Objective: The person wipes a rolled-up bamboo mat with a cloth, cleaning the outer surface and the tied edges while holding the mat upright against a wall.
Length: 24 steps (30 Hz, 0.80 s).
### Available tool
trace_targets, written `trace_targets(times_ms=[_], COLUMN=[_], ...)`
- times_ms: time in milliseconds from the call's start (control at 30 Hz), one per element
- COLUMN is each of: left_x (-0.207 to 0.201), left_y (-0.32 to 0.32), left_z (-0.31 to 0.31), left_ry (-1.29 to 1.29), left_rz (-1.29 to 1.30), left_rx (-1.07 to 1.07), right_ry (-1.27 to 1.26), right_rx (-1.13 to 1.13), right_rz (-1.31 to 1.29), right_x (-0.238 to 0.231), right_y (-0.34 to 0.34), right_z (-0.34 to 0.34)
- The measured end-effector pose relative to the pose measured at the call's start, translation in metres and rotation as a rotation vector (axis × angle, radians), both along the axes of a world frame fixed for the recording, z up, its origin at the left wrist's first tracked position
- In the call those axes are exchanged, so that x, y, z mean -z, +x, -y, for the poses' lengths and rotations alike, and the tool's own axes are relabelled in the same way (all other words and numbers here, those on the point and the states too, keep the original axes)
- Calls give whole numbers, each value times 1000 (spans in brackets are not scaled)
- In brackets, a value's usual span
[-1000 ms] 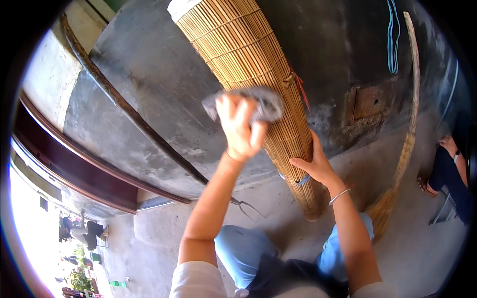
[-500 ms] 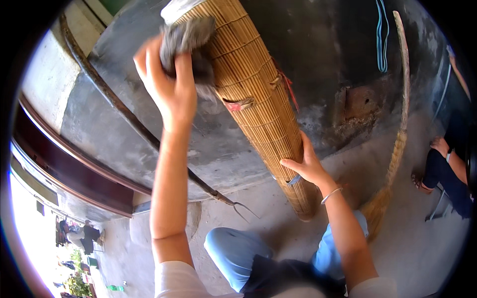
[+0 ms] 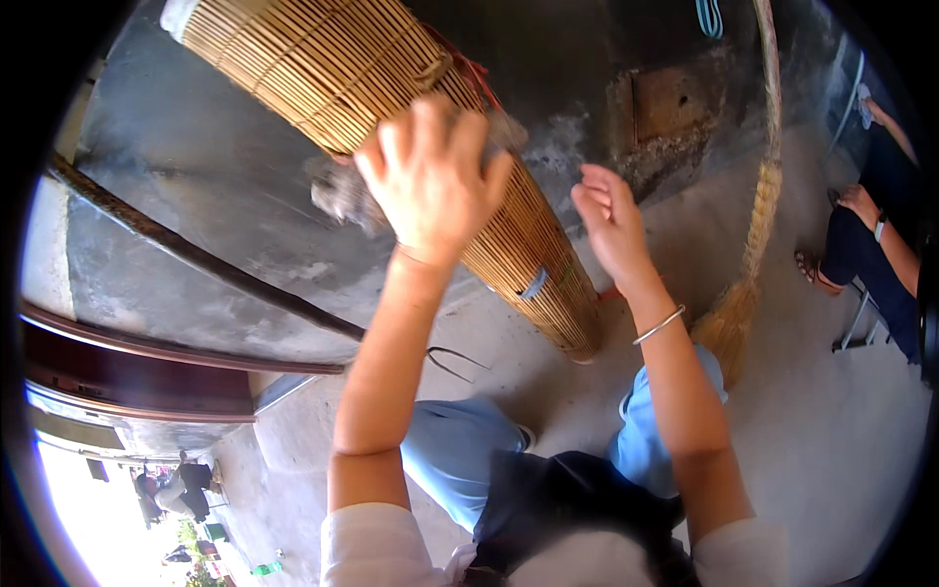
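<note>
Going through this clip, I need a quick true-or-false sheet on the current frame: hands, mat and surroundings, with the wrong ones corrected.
1. The left hand is over a gray cloth at the rolled slatted mat. True.
2. The right hand grips the mat's lower end. False: the right hand is apart from the mat, with nothing seen in it.
3. There is a bracelet on the right wrist. True.
4. The broom is to the left of the mat. False: the broom is to its right, bristles down.
5. A forked tool with a long dark handle is to the left of the mat. True.
6. The person's trousers are dark red. False: the trousers are light blue.
</note>
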<state>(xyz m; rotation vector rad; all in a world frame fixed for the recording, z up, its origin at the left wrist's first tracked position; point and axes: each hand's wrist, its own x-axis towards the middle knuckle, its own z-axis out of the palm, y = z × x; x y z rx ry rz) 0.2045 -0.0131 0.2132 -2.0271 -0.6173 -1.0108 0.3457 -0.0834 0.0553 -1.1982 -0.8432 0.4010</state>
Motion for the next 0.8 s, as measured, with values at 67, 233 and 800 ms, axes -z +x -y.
trace_targets(times_ms=[67,233,800], left_x=[51,177,246], left_y=[3,7,-86], left_z=[14,52,104], left_ry=[-115,-358,-860], left_rz=[-98,-322,-20], left_rx=[-18,0,226], right_ry=[-48,-22,-34], right_rx=[16,75,232], right_rz=[-133,-202,-26], right_x=[-15,-21,-14], right_y=[11,33,56], right_z=[15,33,50])
